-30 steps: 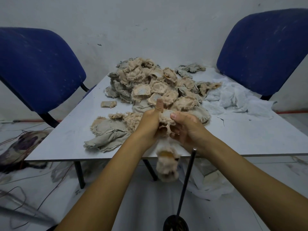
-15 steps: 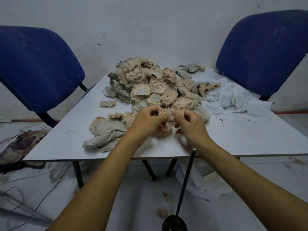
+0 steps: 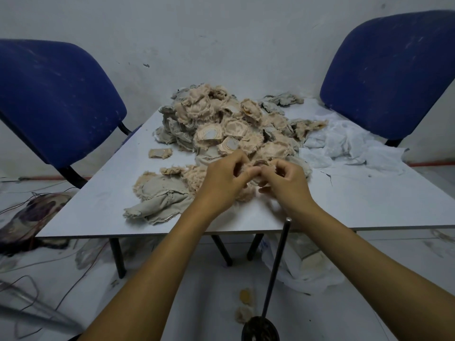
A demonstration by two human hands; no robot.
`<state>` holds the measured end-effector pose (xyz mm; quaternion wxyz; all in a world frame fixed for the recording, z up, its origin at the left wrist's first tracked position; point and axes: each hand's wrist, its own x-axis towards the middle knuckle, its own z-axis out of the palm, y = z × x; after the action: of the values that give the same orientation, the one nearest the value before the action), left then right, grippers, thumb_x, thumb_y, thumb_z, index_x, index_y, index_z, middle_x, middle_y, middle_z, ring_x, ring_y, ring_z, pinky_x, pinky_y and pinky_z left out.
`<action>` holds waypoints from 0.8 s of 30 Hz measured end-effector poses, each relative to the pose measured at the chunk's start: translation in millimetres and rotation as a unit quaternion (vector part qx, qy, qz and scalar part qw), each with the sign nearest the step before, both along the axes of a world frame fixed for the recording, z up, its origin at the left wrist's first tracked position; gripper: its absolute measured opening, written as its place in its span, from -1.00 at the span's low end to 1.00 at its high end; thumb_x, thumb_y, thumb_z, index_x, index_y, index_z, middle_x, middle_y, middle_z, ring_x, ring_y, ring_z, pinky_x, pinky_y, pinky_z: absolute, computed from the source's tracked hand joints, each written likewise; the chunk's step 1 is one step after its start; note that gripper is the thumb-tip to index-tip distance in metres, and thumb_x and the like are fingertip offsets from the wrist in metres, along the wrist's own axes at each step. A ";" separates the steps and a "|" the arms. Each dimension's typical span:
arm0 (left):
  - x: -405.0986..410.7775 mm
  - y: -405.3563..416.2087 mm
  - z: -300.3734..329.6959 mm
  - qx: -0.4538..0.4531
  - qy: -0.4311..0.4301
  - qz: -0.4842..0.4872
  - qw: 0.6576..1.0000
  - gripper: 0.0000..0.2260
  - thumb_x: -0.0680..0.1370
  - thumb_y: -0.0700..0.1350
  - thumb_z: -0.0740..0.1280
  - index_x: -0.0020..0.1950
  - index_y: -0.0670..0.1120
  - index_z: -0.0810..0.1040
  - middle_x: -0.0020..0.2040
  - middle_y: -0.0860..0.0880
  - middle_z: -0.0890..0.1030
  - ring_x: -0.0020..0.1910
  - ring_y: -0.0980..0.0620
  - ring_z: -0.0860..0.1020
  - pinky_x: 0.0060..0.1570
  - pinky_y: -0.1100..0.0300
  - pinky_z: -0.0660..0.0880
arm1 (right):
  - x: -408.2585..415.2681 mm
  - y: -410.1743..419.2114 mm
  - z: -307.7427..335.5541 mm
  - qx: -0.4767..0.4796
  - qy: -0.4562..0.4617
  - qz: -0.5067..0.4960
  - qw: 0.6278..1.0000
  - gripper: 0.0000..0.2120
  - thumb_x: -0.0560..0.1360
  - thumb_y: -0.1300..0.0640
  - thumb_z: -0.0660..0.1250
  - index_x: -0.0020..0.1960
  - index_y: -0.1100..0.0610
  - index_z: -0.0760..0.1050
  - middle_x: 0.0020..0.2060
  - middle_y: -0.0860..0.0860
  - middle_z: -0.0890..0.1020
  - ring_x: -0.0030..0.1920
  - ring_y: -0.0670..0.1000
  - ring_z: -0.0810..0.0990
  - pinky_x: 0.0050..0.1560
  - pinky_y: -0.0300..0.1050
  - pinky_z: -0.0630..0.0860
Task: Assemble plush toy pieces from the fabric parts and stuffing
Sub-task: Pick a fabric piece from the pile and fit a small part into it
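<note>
Head view, left to right: a blue chair, a grey fabric piece on the table, the left hand and right hand pinching one fuzzy beige piece together before the pile, then white stuffing.

Your left hand and right hand have risen over the worktop, thumbs now meeting on the plush piece. The dangling tuft has dropped; scraps lie on the floor.
</note>
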<state>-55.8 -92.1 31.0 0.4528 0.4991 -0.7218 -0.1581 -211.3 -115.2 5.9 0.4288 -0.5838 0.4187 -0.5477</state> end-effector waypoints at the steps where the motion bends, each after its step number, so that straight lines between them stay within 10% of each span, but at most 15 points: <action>1: -0.4 1.0 -1.0 -0.029 -0.046 0.007 0.998 -0.79 0.56 -0.06 0.41 -0.13 -0.15 0.46 -0.31 -0.05 0.50 -0.32 0.01 0.49 -0.32 0.16 0.38 | 0.8 0.4 -1.3 -0.007 0.006 -0.024 1.000 -0.77 0.53 0.18 0.40 -0.24 0.26 0.47 -0.26 0.33 0.58 -0.23 0.22 0.62 -0.14 0.23 0.64; 5: 5.8 3.2 0.6 0.039 0.019 -0.056 0.997 -0.78 0.54 -0.04 0.43 -0.13 -0.17 0.50 -0.24 -0.09 0.55 -0.27 0.02 0.51 -0.22 0.14 0.44 | 0.4 4.5 -3.2 -0.060 0.071 -0.050 0.994 -0.73 0.51 0.22 0.39 -0.27 0.22 0.35 -0.28 0.33 0.51 -0.15 0.40 0.57 -0.14 0.36 0.59; 8: 9.6 3.6 2.3 0.077 0.080 -0.050 0.993 -0.69 0.59 0.06 0.29 -0.17 -0.17 0.53 -0.24 -0.08 0.60 -0.24 -0.05 0.56 -0.18 0.06 0.46 | -4.5 5.2 -1.6 -0.076 0.066 -0.001 0.995 -0.77 0.46 0.36 0.36 -0.22 0.13 0.35 -0.35 0.00 0.47 -0.29 0.08 0.51 -0.19 0.07 0.56; 11: 21.0 -0.6 0.8 0.066 -0.020 -0.007 0.998 -0.86 0.57 -0.15 0.33 -0.17 0.04 0.52 -0.16 0.09 0.55 -0.20 0.20 0.49 -0.17 0.23 0.37 | -10.6 8.6 2.1 -0.080 0.044 0.081 0.993 -0.83 0.33 0.33 0.26 -0.14 0.13 0.46 -0.29 -0.16 0.52 -0.28 -0.17 0.47 -0.25 -0.33 0.43; 18: 23.4 -6.2 -9.0 0.154 -0.266 0.008 0.952 -0.60 0.52 -0.03 0.42 0.35 0.05 0.49 0.14 -0.01 0.45 0.14 0.04 0.36 0.07 0.16 0.30 | -12.9 10.4 5.4 0.018 0.037 0.303 0.952 -0.59 0.17 0.30 0.11 -0.14 0.18 0.66 -0.13 0.11 0.67 -0.02 0.06 0.61 -0.07 -0.15 0.53; 21: 20.4 -6.1 -8.4 0.113 -0.258 0.007 0.960 -0.74 0.51 -0.05 0.46 0.19 0.00 0.59 -0.01 -0.01 0.52 -0.01 0.03 0.47 -0.16 0.26 0.30 | -9.7 6.5 2.2 0.070 -0.025 0.238 0.968 -0.69 0.40 0.31 0.14 -0.14 0.17 0.66 -0.18 0.08 0.67 -0.11 0.06 0.61 -0.19 -0.15 0.56; 24: 19.6 -3.3 -8.5 0.110 -0.183 0.009 0.977 -0.78 0.48 -0.13 0.49 0.10 0.00 0.62 -0.13 0.02 0.55 -0.18 0.07 0.48 -0.25 0.28 0.34 | -6.9 2.3 -4.7 -0.002 0.105 0.089 0.990 -0.76 0.61 0.26 0.22 -0.06 0.06 0.63 -0.14 0.01 0.62 -0.13 0.02 0.60 -0.17 -0.10 0.58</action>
<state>-36.2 -95.4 22.6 0.2569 0.5725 -0.7661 -0.1388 -218.2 -112.9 1.2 0.4285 -0.6739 0.4067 -0.4436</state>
